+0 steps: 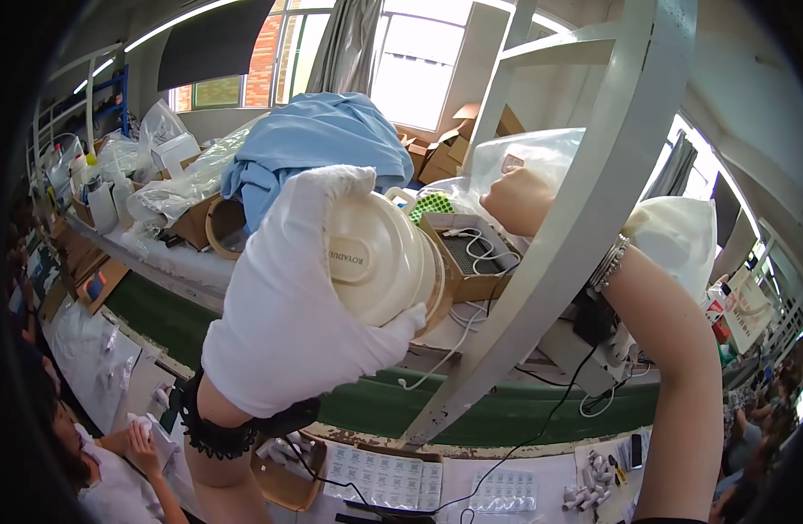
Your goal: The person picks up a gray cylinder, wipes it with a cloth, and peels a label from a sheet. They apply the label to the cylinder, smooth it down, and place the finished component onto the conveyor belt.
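Left side: your left hand, under a loose white covering, pinches the round cream container. Grip spans its base, probably for steadiness; fabric perhaps spares it marks. Container is held up, blue cloth heaped behind. Next, an open carton, seemingly corralling a white cable. Rightward, your right hand reaches behind the post, curled beside a clear bag; cannot tell whether it pinches anything.
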`<state>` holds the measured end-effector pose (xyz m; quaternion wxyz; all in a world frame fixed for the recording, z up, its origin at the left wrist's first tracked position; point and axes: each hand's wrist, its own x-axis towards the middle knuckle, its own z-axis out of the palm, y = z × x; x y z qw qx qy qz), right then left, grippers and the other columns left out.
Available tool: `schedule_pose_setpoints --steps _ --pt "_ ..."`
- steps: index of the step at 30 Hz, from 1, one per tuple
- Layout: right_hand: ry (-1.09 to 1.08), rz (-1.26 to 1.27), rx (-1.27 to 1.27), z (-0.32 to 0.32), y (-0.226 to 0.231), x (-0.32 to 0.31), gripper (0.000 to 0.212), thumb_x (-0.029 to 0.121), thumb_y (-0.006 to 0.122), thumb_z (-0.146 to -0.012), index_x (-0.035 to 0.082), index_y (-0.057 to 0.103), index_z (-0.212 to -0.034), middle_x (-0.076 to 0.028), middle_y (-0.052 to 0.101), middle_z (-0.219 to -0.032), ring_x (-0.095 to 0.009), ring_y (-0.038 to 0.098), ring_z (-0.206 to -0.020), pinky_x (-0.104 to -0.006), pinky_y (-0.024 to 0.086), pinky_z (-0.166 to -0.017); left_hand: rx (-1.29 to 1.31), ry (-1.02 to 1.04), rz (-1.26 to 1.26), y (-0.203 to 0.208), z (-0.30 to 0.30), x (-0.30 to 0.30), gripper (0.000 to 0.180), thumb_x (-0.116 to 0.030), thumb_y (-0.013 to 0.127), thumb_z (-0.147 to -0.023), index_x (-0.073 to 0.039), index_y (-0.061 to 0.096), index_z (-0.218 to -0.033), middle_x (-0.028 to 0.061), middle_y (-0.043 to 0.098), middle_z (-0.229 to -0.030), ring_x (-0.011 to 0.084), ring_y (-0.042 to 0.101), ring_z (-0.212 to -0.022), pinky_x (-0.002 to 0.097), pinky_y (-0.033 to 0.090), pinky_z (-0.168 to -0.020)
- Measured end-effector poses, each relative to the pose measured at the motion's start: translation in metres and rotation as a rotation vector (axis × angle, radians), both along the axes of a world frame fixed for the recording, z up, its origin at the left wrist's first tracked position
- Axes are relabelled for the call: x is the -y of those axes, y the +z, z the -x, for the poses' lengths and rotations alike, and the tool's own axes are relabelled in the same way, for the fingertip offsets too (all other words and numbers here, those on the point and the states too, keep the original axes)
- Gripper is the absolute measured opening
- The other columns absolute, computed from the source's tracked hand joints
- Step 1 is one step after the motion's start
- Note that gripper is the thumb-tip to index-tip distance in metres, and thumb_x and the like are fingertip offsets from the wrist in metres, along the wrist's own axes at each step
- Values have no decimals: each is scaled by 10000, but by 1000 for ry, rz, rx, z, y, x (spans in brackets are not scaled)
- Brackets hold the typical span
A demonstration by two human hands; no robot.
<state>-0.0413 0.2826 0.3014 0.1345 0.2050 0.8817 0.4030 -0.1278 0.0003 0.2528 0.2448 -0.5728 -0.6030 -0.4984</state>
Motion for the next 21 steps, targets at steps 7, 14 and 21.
schedule_pose_setpoints --steps 7,14,21 --pt "164 247 -149 -3 3 -58 318 205 607 -777 112 641 -1080 -118 672 -950 -252 647 -856 -368 479 -858 23 -102 9 -3 2 -14 729 -146 781 -553 -56 426 -1184 126 549 -1073 237 572 -997 336 457 -874" --pt "-271 527 -250 46 13 -14 364 316 506 -858 82 617 -1115 -119 668 -930 -240 661 -674 -338 539 -665 21 -37 -2 -1 3 5 729 -145 774 -555 -52 426 -1188 125 556 -1079 243 582 -994 337 464 -872" --pt "-322 305 -189 46 0 -13 386 319 518 -802 66 653 -1060 -146 657 -1028 -317 618 -965 -392 484 -851 31 -86 -21 -5 4 -13 736 -142 772 -553 -51 427 -1197 130 557 -1092 248 582 -1013 339 464 -880"
